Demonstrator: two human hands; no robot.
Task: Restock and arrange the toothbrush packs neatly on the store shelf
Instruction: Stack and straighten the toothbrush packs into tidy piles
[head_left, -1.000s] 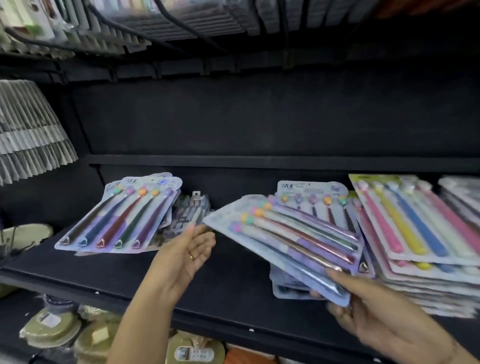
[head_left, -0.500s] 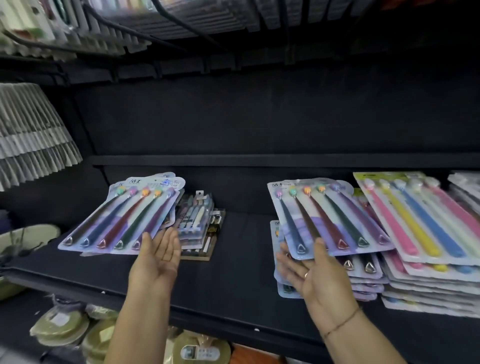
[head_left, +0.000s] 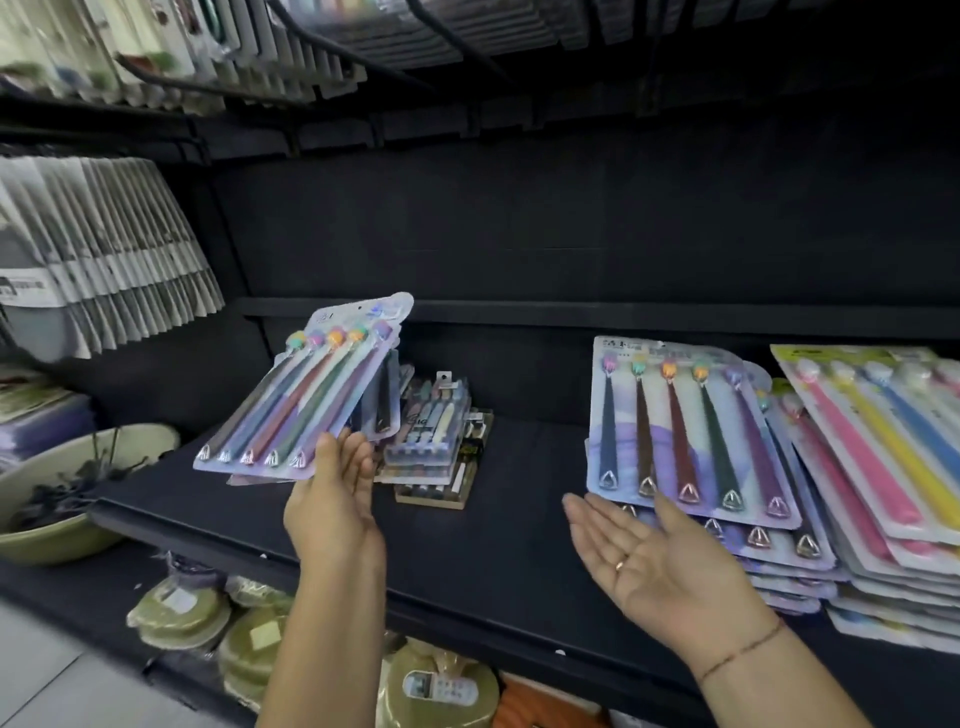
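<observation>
Head view: left hand (head_left: 332, 509) holds a toothbrush pack (head_left: 306, 389) tilted, grip hidden; right hand (head_left: 654, 556) open.
Both hands should square it onto the stack (head_left: 685, 415) to its right.
</observation>
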